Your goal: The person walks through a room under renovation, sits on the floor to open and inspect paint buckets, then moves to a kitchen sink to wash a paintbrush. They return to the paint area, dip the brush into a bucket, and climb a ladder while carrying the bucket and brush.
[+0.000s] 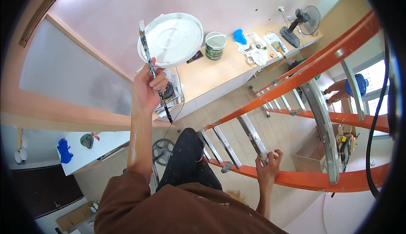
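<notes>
My left hand [149, 83] is closed around a long, thin, paint-spattered paintbrush [146, 47], its pale tip pointing up. A round white lid [176, 37] smeared with white paint is right beside that hand, its near rim meeting the fingers; whether they also grip it cannot be made out. Lower right, my right hand [269, 166] curls around the end of a metal rung on the orange ladder [249, 139], close to the side rail. White paint streaks mark my left forearm.
Along the wall, a wooden counter [211, 75] bears a paint bucket [215, 45], blue plastic [240, 37], a brush [278, 47] and a fan [298, 22]. A second fan [163, 151] stands below. Another person [349, 88] is at the far right, near a toolbox [311, 155].
</notes>
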Tool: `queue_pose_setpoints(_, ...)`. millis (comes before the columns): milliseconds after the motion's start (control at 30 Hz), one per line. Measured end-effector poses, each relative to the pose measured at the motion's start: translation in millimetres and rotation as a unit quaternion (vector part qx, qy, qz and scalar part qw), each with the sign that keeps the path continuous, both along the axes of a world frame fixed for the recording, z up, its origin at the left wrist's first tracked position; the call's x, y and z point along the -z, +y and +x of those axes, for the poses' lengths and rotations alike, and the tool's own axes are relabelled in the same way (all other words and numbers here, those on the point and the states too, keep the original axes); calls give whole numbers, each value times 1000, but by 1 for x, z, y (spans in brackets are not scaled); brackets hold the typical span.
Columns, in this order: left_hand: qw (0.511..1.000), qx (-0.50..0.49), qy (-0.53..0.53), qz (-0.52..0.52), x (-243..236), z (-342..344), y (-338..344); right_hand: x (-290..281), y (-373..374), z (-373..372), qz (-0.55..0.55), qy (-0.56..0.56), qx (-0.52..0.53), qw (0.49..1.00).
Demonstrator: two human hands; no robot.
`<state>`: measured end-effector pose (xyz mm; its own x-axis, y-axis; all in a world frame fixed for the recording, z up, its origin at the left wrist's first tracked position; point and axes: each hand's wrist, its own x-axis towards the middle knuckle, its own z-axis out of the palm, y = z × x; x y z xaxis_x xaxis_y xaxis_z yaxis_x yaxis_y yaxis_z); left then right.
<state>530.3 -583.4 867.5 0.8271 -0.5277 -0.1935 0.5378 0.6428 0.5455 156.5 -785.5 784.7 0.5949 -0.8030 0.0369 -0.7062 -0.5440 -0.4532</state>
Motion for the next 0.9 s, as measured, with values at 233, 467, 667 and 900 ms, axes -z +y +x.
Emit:
queue_pose_setpoints(233, 994, 97, -22, 48, 19, 50, 1, 2, 3, 1, 2, 12, 9, 1000)
queue_pose_setpoints(467, 976, 174, 4, 129, -21, 76, 9, -8, 3, 7, 34, 6, 14, 999)
queue_pose_setpoints(667, 969, 201, 25, 141, -64, 70, 72, -12, -4, 4, 52, 35, 9, 998)
queue_pose_setpoints(900, 960, 176, 31, 213, -126, 51, 119, -10, -5, 7, 104, 17, 24, 994)
